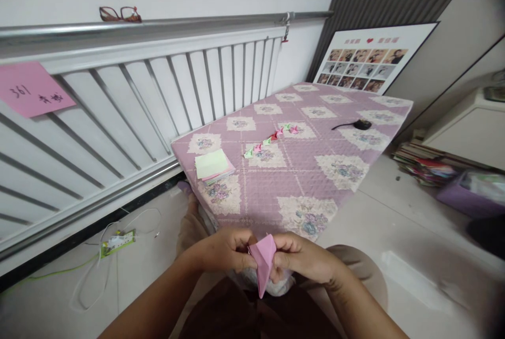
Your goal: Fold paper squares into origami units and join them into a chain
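Note:
A folded piece of pink paper (263,261) is held up over my lap, just off the near end of the table. My left hand (232,249) pinches its left side, and my right hand (298,256) pinches its right side. The paper comes to a point at the bottom. Beyond it, on the table's flowered cloth (268,189), stands a slanting row of several small folded paper pieces (267,141) in green, pink and red. A stack of square paper sheets (213,165), green on top with pink below, lies near the table's left edge.
A black object with a cord (362,125) lies at the table's right. Left of the table runs a white radiator (158,86) with a pink note (33,89) on it. Glasses (120,14) rest on the pipe above. A power strip (118,243) with cables is on the floor.

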### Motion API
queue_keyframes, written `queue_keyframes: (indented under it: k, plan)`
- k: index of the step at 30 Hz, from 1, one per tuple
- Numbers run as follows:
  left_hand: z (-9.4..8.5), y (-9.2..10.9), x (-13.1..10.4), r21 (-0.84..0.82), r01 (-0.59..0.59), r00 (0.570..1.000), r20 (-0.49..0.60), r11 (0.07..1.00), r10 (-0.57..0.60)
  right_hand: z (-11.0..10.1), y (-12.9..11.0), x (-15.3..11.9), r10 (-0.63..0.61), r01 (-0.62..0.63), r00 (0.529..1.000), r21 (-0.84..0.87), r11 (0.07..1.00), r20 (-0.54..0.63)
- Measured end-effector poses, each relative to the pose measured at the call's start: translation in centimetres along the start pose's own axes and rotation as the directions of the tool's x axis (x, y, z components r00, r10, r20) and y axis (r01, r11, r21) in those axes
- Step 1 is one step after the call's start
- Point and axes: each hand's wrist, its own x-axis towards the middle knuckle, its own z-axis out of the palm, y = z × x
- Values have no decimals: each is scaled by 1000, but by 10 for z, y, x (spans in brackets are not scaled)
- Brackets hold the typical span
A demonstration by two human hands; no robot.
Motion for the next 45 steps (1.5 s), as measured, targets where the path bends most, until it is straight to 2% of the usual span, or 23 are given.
queue_keyframes:
  k: [6,10,13,15,17,22,24,27,30,33,35,37,40,42,45]
  plan:
    - [-3,-7,4,-176,26,999,33,984,-20,-1,9,0,-53,58,996,67,996,-66]
    - [-5,-9,5,-188,36,997,69,981,-23,-1,15,2,-84,90,990,47,995,-116]
    - [-7,-6,5,-181,11,999,53,983,-2,-1,17,1,-80,91,972,40,995,-220]
    - [-8,-3,5,-138,-45,999,11,989,47,0,14,0,-66,68,949,-2,998,-307]
    - [-9,-1,5,-27,-121,992,-50,992,120,1,9,-1,-66,35,918,-87,996,-391]
    - [-5,4,3,290,-248,934,-181,924,308,7,-5,-4,-153,-55,841,-363,930,-520]
    - [-3,6,2,336,-251,923,-200,908,329,8,-7,-6,-236,-68,806,-482,874,-543]
    - [1,7,2,339,-218,933,-203,915,298,11,-9,-8,-347,-77,775,-624,777,-528]
    - [5,3,4,251,-212,931,-242,944,273,13,-11,-11,-408,-92,773,-722,686,-486]
    - [12,-6,10,146,-229,876,-400,963,269,15,-9,-12,-435,-99,782,-778,621,-446]
    - [20,-14,15,19,-246,841,-494,969,223,15,-5,-12,-444,-98,788,-798,594,-427]
    - [30,-21,21,-168,-287,810,-568,943,145,14,-1,-11,-464,-93,781,-812,576,-419]
    - [47,-30,28,-407,-385,752,-659,829,26,14,4,-9,-508,-77,750,-819,569,-423]
    - [58,-33,30,-536,-410,772,-634,738,-32,15,5,-8,-524,-64,737,-815,575,-428]
    - [68,-35,33,-655,-357,844,-532,666,-71,19,7,-6,-535,-53,726,-811,583,-432]
